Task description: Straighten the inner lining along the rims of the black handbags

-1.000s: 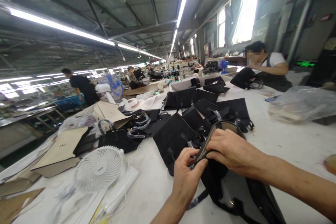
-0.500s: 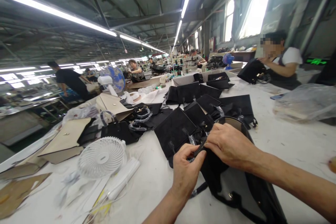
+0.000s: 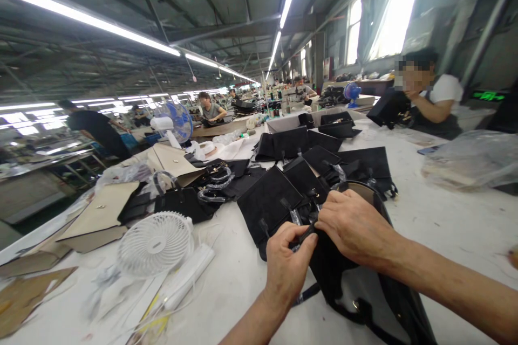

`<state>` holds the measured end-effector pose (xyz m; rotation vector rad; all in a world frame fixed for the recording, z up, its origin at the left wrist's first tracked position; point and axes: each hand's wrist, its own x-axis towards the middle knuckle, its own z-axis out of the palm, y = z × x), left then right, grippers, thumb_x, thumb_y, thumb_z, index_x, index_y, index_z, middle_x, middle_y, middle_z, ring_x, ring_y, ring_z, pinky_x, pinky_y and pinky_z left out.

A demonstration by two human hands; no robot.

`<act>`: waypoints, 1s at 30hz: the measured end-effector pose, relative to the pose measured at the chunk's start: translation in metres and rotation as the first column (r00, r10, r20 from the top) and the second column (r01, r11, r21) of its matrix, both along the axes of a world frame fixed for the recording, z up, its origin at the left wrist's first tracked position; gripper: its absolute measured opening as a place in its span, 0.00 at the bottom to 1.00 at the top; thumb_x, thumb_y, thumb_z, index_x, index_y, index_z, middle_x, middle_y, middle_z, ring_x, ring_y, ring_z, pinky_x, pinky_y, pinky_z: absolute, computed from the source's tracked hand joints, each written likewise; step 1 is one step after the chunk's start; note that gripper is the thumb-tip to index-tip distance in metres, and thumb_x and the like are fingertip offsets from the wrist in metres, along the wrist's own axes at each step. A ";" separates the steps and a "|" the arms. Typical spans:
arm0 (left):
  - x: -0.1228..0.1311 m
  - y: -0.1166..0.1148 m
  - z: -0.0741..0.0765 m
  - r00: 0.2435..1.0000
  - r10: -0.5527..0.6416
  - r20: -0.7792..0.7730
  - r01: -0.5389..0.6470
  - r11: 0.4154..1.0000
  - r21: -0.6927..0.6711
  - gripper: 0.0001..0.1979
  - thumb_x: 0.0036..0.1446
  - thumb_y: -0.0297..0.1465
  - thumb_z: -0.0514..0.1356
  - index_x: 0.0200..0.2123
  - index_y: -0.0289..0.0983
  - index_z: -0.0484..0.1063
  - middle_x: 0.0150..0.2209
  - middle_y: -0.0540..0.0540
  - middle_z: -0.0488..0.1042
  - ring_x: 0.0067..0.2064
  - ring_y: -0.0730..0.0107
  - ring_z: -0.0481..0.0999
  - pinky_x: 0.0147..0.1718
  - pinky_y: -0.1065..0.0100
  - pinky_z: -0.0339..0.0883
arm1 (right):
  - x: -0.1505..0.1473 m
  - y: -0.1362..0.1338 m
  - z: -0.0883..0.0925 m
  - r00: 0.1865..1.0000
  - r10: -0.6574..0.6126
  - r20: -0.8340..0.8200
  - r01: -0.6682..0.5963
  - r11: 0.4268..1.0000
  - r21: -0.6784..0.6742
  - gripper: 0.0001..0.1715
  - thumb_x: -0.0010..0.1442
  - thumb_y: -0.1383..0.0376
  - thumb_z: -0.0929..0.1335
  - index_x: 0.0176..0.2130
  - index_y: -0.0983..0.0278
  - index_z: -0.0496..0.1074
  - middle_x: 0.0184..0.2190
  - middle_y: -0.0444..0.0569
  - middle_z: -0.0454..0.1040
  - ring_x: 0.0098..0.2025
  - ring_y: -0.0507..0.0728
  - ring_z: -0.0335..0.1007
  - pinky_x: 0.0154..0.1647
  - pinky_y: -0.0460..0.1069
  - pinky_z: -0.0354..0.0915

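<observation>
A black handbag [image 3: 329, 267] with a grey lining and gold-coloured fittings lies tilted on the white table before me. My left hand [image 3: 285, 259] pinches a dark strip at the bag's upper edge between thumb and fingers. Close beside it, my right hand [image 3: 350, 221] is closed on the same edge, its fingertips curled under and partly hidden. Just beyond both hands rests another black handbag [image 3: 267, 199], its handles wrapped in clear plastic.
More black bags [image 3: 283, 143] are heaped farther back. A white fan [image 3: 156, 245] and beige bags [image 3: 99, 207] occupy the left side. Clear plastic bags [image 3: 477, 159] lie to the right, near a seated co-worker [image 3: 435, 105] holding a black bag.
My hands stay nearly in place, with the pinched strip shifting slightly between them. In the background, a person in dark clothes has moved left, and the seated co-worker's arm has shifted.
</observation>
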<state>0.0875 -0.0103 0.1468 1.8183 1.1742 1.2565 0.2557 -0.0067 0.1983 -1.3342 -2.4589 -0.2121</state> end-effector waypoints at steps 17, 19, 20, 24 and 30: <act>0.013 0.011 0.008 0.998 0.037 -0.052 -0.038 0.999 -0.024 0.07 0.49 0.35 0.65 0.30 0.39 0.79 0.27 0.51 0.72 0.31 0.71 0.70 0.32 0.70 0.61 | 0.000 0.004 0.002 0.998 -0.062 0.025 0.061 0.998 0.027 0.14 0.63 0.67 0.62 0.27 0.63 0.72 0.28 0.48 0.74 0.36 0.57 0.61 0.35 0.53 0.47; 0.013 0.013 0.010 0.998 0.020 -0.060 -0.021 0.999 -0.024 0.06 0.50 0.35 0.64 0.31 0.40 0.79 0.27 0.50 0.72 0.32 0.71 0.70 0.32 0.70 0.61 | 0.008 0.003 0.004 0.997 -0.067 0.031 0.068 0.997 -0.023 0.13 0.62 0.66 0.63 0.28 0.62 0.73 0.29 0.47 0.74 0.37 0.57 0.63 0.34 0.53 0.49; 0.013 0.014 0.010 0.998 0.018 -0.058 -0.020 1.000 -0.024 0.06 0.51 0.34 0.63 0.30 0.40 0.79 0.27 0.50 0.72 0.32 0.71 0.71 0.32 0.70 0.61 | 0.015 0.003 0.005 0.997 -0.070 0.029 0.072 0.996 -0.052 0.12 0.62 0.67 0.64 0.28 0.62 0.73 0.30 0.47 0.75 0.38 0.56 0.64 0.35 0.52 0.50; 0.010 0.016 0.010 0.998 0.051 -0.046 -0.053 0.998 -0.040 0.05 0.50 0.32 0.63 0.27 0.39 0.78 0.26 0.51 0.70 0.31 0.72 0.70 0.32 0.70 0.60 | 0.044 0.006 0.010 0.994 -0.104 -0.018 0.101 0.984 -0.146 0.11 0.60 0.67 0.65 0.27 0.61 0.73 0.29 0.44 0.75 0.38 0.55 0.65 0.38 0.50 0.56; 0.015 0.015 0.010 0.996 0.046 -0.070 -0.050 0.997 -0.054 0.05 0.51 0.32 0.62 0.27 0.38 0.77 0.26 0.51 0.69 0.31 0.72 0.69 0.32 0.71 0.60 | 0.060 0.018 0.013 0.971 -0.228 -0.076 0.211 0.959 -0.187 0.10 0.59 0.66 0.66 0.27 0.60 0.74 0.29 0.44 0.73 0.39 0.55 0.66 0.38 0.48 0.58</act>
